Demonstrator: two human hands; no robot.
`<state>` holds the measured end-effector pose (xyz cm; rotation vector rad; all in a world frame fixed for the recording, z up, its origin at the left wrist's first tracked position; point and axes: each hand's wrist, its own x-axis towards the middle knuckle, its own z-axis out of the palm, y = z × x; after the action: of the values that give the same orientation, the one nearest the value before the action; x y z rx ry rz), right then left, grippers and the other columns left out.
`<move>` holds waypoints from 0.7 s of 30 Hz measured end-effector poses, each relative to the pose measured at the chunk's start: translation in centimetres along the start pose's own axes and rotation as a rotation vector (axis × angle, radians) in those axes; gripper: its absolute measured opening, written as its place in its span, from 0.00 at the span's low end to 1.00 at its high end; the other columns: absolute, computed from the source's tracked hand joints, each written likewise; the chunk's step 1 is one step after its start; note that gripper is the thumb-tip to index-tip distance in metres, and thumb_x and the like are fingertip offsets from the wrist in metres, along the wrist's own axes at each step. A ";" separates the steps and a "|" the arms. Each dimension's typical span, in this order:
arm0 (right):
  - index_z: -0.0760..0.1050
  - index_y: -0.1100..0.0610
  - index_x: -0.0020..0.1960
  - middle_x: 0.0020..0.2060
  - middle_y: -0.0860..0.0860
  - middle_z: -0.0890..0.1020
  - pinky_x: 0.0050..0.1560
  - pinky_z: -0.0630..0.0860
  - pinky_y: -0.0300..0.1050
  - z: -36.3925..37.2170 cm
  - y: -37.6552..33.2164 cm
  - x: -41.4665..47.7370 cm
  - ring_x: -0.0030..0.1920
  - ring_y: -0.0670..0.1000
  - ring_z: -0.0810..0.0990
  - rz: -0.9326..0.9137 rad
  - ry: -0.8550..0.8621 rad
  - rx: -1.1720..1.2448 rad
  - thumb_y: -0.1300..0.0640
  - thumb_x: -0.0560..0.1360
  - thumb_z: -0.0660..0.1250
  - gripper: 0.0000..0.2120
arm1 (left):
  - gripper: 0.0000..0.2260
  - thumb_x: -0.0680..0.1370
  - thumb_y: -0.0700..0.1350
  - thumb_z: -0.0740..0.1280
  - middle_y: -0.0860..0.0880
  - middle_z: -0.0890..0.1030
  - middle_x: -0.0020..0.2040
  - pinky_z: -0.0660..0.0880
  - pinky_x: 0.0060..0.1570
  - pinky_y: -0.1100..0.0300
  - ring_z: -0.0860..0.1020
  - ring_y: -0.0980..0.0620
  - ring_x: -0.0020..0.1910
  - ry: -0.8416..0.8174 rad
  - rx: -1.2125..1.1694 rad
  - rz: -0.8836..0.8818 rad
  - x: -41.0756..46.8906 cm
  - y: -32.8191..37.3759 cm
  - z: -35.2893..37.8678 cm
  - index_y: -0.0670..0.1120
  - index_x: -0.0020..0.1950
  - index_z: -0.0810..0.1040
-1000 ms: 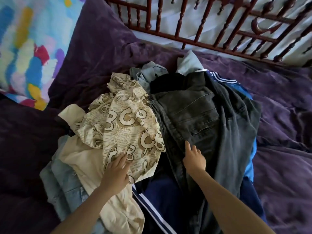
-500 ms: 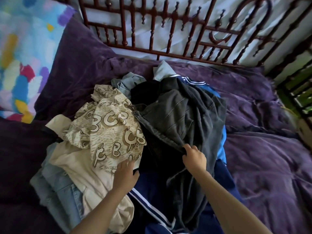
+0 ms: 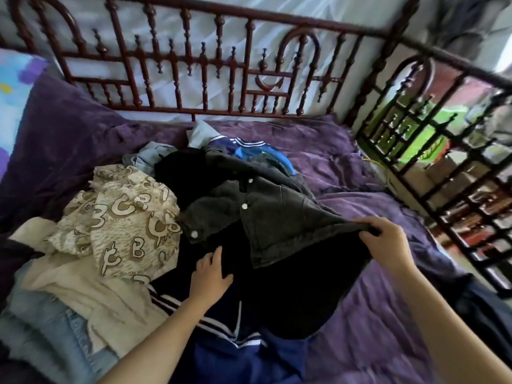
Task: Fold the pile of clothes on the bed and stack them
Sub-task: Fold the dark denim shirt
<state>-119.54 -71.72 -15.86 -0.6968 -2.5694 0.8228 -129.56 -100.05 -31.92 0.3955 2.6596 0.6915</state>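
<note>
Head view: right grip is pinching an edge of the dark grey denim jacket, which is draping leftward from it onto the clothes pile on the purple bed. Left grip is resting flat-fingered on dark fabric beneath.

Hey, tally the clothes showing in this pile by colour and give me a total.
Dark grey: 1, jacket
Beige: 2, printed shirt, cream garment
Light denim: 2, near denim, far denim
Navy striped: 2, near navy piece, far navy piece
Bright blue: 1, bright blue garment
Pale blue: 1, pale blue piece
Total: 9 visible pieces; some may be one garment.
</note>
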 end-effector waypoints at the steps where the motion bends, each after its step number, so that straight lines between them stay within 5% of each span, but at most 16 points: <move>1: 0.81 0.58 0.49 0.41 0.54 0.84 0.40 0.67 0.24 -1.5 0.3 -0.3 0.38 0.35 0.78 0.008 0.046 0.061 0.75 0.67 0.64 0.17 | 0.35 0.78 0.53 0.63 0.44 0.58 0.74 0.66 0.66 0.53 0.58 0.44 0.73 -0.008 0.010 0.021 -0.2 0.9 0.3 0.48 0.77 0.46; 5: 0.82 0.57 0.46 0.26 0.30 0.78 0.35 0.68 0.21 -6.6 1.9 -1.5 0.30 0.29 0.75 0.096 0.178 0.253 0.77 0.68 0.61 0.20 | 0.37 0.77 0.55 0.63 0.44 0.57 0.75 0.65 0.66 0.53 0.57 0.44 0.73 -0.049 0.079 0.093 -0.7 4.4 1.7 0.48 0.77 0.45; 8: 0.82 0.43 0.33 0.26 0.32 0.78 0.34 0.69 0.21 -10.3 4.5 -2.4 0.29 0.32 0.75 0.171 0.292 0.320 0.75 0.69 0.61 0.28 | 0.36 0.77 0.55 0.63 0.44 0.56 0.75 0.64 0.67 0.53 0.56 0.44 0.73 -0.058 0.145 0.135 -1.0 6.4 2.8 0.49 0.77 0.45; 12: 0.78 0.50 0.35 0.26 0.44 0.79 0.27 0.68 0.23 -12.1 11.0 -3.4 0.26 0.35 0.75 0.342 0.379 0.323 0.73 0.71 0.61 0.20 | 0.35 0.78 0.54 0.63 0.44 0.56 0.75 0.64 0.67 0.52 0.57 0.44 0.73 -0.069 0.211 0.142 -1.2 7.0 3.4 0.49 0.77 0.46; 17: 0.75 0.49 0.31 0.30 0.53 0.76 0.29 0.67 0.28 -6.2 19.9 -5.2 0.32 0.46 0.75 0.444 -0.141 0.078 0.78 0.66 0.63 0.24 | 0.32 0.79 0.53 0.61 0.44 0.56 0.75 0.67 0.66 0.52 0.56 0.44 0.73 -0.097 0.244 0.078 -1.3 6.8 4.4 0.49 0.77 0.47; 21: 0.73 0.55 0.37 0.41 0.56 0.78 0.37 0.68 0.31 -0.1 23.3 -6.3 0.47 0.54 0.76 0.489 -0.443 -0.073 0.71 0.70 0.64 0.12 | 0.30 0.79 0.52 0.60 0.45 0.57 0.75 0.67 0.64 0.54 0.57 0.44 0.73 -0.109 0.265 0.038 -1.4 7.2 5.3 0.49 0.77 0.49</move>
<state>-106.31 -58.64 -31.19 -1.3314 -2.8651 1.1434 -124.85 -92.35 -32.11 0.5399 2.6498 0.3167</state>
